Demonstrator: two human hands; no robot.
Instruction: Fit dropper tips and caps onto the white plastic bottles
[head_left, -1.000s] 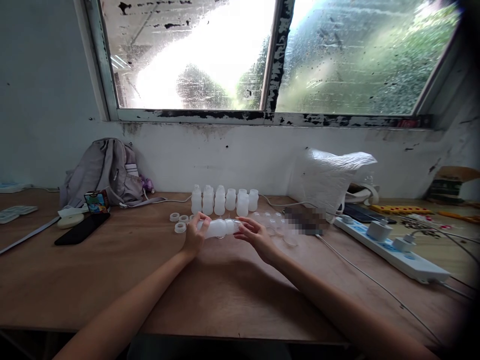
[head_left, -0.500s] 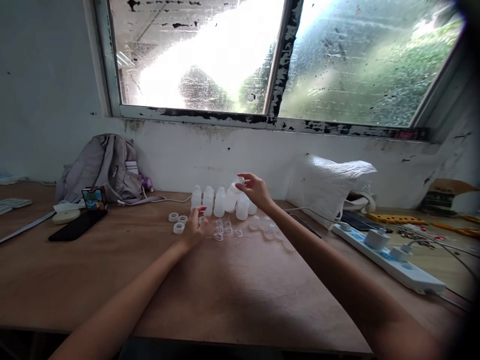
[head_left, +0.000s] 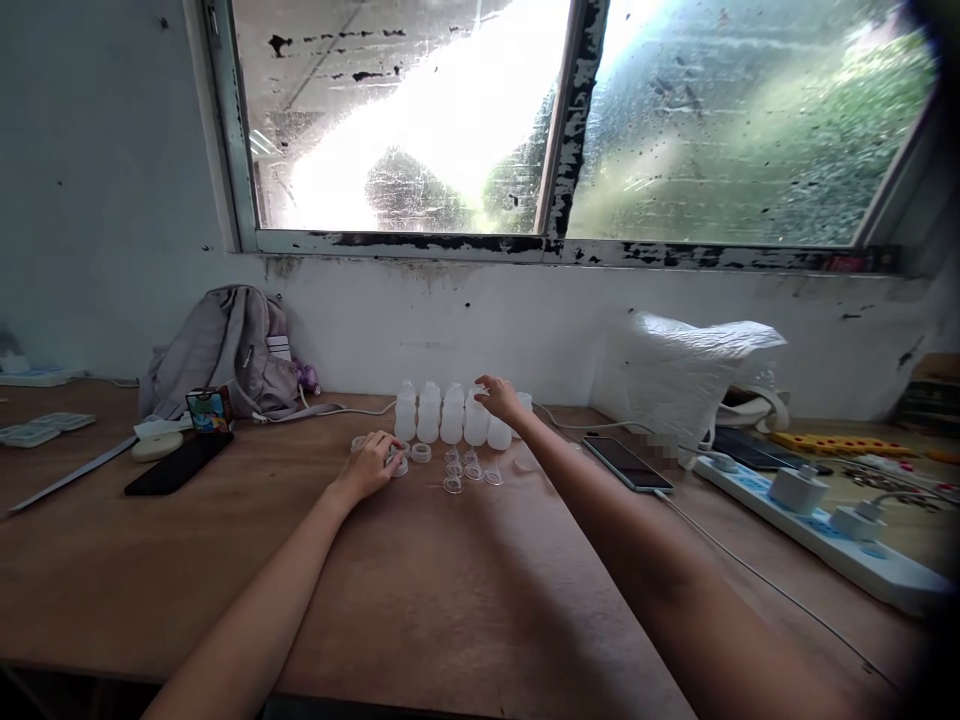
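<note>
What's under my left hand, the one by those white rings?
White rings peek out around your left hand, on the wooden table. Whatever lies directly beneath the palm and fingers is covered.

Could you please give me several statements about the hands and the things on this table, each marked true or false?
1. A grey fabric backpack stands left of the translucent white plastic bottles. True.
2. The left hand is touching the backpack. False: it is down at the round whitish plastic rings.
3. The right hand is at the top of one of the bottles. True.
4. The long white plastic power strip lies between the backpack and the bottles. False: it lies to the right of the bottles.
5. The dark-screened phone right of the bottles has a cable running from it. True.
</note>
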